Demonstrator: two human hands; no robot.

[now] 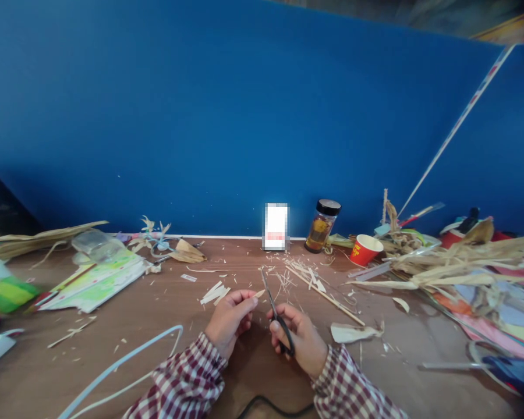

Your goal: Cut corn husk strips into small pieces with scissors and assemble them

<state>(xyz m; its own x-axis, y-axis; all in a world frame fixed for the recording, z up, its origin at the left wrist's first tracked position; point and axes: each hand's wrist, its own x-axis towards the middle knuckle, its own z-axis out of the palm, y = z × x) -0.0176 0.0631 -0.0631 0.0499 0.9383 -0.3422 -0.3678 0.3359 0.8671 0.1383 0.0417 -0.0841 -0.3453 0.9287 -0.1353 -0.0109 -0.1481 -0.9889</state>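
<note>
Between the thumb and fingers of my left hand (232, 319) is a small pale pointed piece of corn husk (259, 294). My right hand (300, 336) grips black-handled scissors (271, 299), thumb and fingers at the loops. Their blades point up and away, just right of the husk piece and apart from it; whether the blades are parted is hard to make out. A small pile of cut pale strips (215, 293) lies beyond my left hand. More thin slivers (283, 281) are scattered past the scissors, beside a thin stick (327, 294).
A lidded jar of amber liquid (322, 227) and a red paper cup (367, 250) stand at the back. Dried husks (436, 262) heap up on the right. A painted sheet (98, 282) and a pale cable (126, 356) lie on the left. A blue partition (201, 116) closes the far side.
</note>
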